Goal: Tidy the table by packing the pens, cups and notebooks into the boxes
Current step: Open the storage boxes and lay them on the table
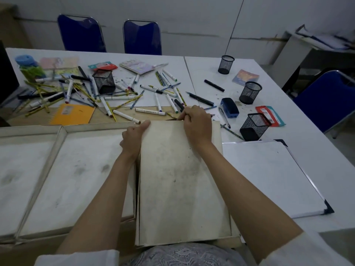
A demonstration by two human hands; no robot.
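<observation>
We hold a flat cream box (182, 181) at the table's (211, 70) near edge. Our left hand (132, 139) grips its left side, thumb on top; our right hand (196, 123) has fingers curled over its far edge. Pens (119, 96), mesh cups (103, 81) & notebooks (72, 114) lie scattered beyond. Two open boxes (61, 131) sit on the left.

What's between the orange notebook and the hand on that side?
In the head view, a white marker lies on the bare wood between the orange notebook and the left hand, beside the open box's rim.
</observation>
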